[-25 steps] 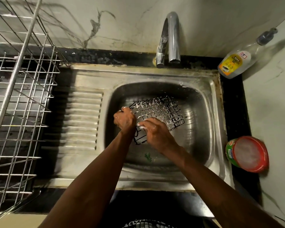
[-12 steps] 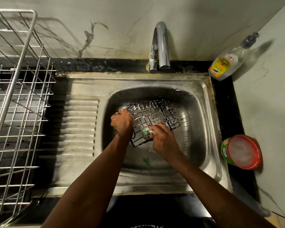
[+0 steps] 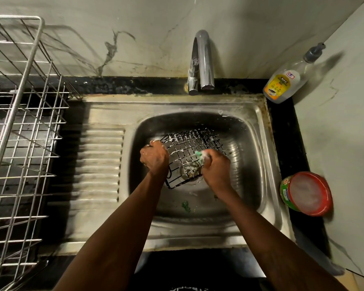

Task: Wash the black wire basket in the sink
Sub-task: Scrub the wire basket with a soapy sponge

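Mid-wash, scrubbing stage. Basket (image 3: pixel 193 148) is inside the sink (image 3: pixel 252 131) bowl, tilted, over the drain (image 3: pixel 188 171), which shows through the mesh. Cannot tell if its low corner touches the sink floor. Left hand (image 3: pixel 155 157) is curled tight round the basket's left edge, steadying it. Right hand (image 3: pixel 215 164) is closed round a green scrubber (image 3: pixel 199 154), its end pressed on the mesh near the middle.

Done so far, judging by the look: white foam sits on the upper-left wires and far rim, so part of the basket is soaped. Left to do: near and right wires look mostly bare, so more scrubbing likely; underside not visible. No water comes from the tap (image 3: pixel 202 59), so the rinse is not yet done. A green scrap (image 3: pixel 185 205) lies on the sink floor, near front.

Versus half a second ago: right hand and scrubber are further up the mesh, towards its far right; before they were at the lower middle. One second ago the scrubber was hidden under the hand. Left hand's grip is unchanged, basket tilt about the same. Head view has dipped a little, tap sits lower in frame.

Around: rack (image 3: pixel 19 127) on the worktop left, bottle (image 3: pixel 284 85) and red-lidded tub (image 3: pixel 307 194) right.
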`<state>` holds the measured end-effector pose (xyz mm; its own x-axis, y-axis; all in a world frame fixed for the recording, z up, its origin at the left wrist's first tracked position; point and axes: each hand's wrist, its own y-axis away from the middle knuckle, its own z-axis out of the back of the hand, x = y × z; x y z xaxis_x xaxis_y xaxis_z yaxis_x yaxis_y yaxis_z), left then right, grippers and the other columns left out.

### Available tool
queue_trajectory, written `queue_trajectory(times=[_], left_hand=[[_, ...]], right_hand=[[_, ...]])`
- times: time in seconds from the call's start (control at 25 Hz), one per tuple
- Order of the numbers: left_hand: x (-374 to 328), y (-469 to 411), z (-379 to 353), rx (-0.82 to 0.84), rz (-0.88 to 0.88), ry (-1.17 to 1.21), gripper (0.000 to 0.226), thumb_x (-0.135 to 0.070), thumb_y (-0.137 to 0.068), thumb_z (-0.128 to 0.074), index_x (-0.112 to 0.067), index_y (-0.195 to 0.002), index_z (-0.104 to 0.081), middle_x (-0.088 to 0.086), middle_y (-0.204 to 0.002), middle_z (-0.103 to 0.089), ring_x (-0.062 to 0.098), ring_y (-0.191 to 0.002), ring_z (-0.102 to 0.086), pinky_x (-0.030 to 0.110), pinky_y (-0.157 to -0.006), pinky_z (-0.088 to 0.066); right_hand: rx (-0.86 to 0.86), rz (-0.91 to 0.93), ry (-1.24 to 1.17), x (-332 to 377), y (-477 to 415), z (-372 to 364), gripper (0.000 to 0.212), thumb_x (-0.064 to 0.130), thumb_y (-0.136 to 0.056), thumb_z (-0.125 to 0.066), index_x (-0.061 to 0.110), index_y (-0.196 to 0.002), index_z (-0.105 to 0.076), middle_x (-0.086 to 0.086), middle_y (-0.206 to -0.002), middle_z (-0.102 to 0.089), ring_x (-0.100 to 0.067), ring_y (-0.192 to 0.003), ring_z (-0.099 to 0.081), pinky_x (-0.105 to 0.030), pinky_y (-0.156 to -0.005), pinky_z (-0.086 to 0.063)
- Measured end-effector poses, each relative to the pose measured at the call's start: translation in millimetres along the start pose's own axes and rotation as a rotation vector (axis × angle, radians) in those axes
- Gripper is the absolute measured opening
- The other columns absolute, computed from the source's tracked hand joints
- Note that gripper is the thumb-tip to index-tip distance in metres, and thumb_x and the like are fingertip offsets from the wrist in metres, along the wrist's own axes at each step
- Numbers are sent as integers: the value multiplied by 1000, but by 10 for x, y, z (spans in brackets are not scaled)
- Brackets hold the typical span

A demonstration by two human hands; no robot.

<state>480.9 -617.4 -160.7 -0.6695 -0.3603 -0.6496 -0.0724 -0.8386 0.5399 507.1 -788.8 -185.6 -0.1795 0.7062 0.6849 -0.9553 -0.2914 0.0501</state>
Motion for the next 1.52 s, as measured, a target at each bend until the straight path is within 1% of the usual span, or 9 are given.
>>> queue_trajectory(times=[0.08, 0.28, 0.52, 0.76, 0.92, 1.04, 1.16, 1.32, 1.52], left_hand=[[-34, 26, -22, 12, -1, 10, 39, -27, -93, -53, 4, -110, -69, 22, -111, -69, 37, -105, -65, 41, -95, -52], [9, -13, -68, -15, 27, 89, 38, -29, -92, -51, 1, -103, -71, 21, -101, -70, 34, -94, -65, 39, -84, -52], [66, -34, -83, -14, 42, 95, 37, -31, -91, -51, 0, -93, -72, 17, -87, -69, 31, -81, -65, 36, -73, -52], [73, -62, -132, -54, 65, 116, 38, -32, -87, -52, -2, -97, -72, 21, -96, -71, 34, -89, -67, 42, -86, -57], [79, 3, -108, -47, 56, 109, 35, -27, -95, -52, 1, -103, -71, 18, -98, -69, 28, -85, -62, 33, -76, -48], [27, 53, -75, -20, 41, 49, 39, -28, -96, -52, 4, -110, -69, 25, -111, -68, 37, -102, -65, 38, -87, -51], [49, 46, -60, 22, -53, -133, 42, -29, -100, -49, 3, -125, -59, 26, -126, -60, 39, -119, -56, 43, -98, -48], [58, 40, 26, 85, -164, -219, 41, -32, -105, -39, -6, -135, -50, 22, -134, -54, 33, -123, -51, 37, -94, -44], [-122, 91, 250, 26, -281, -274, 42, -34, -106, -40, -3, -132, -54, 22, -126, -59, 32, -113, -60, 41, -88, -52]], right_hand=[[-18, -58, -1, -33, -111, -15, 16, 0, -93, -60, 8, -101, -70, -5, -87, -68, -17, -76, -64, -6, -56, -41], [53, 390, 43, 465, -231, -250, 20, -1, -94, -58, 3, -108, -72, -12, -99, -70, -17, -89, -60, -23, -78, -51], [-30, -137, 32, 177, -651, -265, 23, 3, -91, -65, 8, -113, -67, -11, -108, -68, -20, -99, -62, -5, -61, -31], [86, 332, 29, 546, -498, -433, 24, -3, -92, -59, 5, -111, -70, -12, -105, -67, -20, -93, -61, -11, -76, -42], [55, 43, 66, 238, -684, -242, 33, 2, -89, -67, 8, -121, -64, -11, -116, -64, -21, -108, -56, -19, -80, -50], [78, -45, 150, 90, -773, -139, 30, 3, -91, -66, 8, -121, -65, -12, -114, -67, -25, -109, -60, -30, -88, -54], [131, 70, 77, 270, -647, -101, 24, 3, -90, -67, 8, -113, -70, -9, -103, -70, -19, -93, -64, -19, -72, -50], [128, 274, -26, 539, -297, -165, 19, 3, -93, -61, 8, -107, -74, -7, -94, -72, -15, -79, -64, -19, -67, -50], [118, -106, 105, 79, -508, 33, 20, 0, -83, -70, 15, -96, -75, -7, -84, -71, -24, -84, -65, -25, -66, -49]])
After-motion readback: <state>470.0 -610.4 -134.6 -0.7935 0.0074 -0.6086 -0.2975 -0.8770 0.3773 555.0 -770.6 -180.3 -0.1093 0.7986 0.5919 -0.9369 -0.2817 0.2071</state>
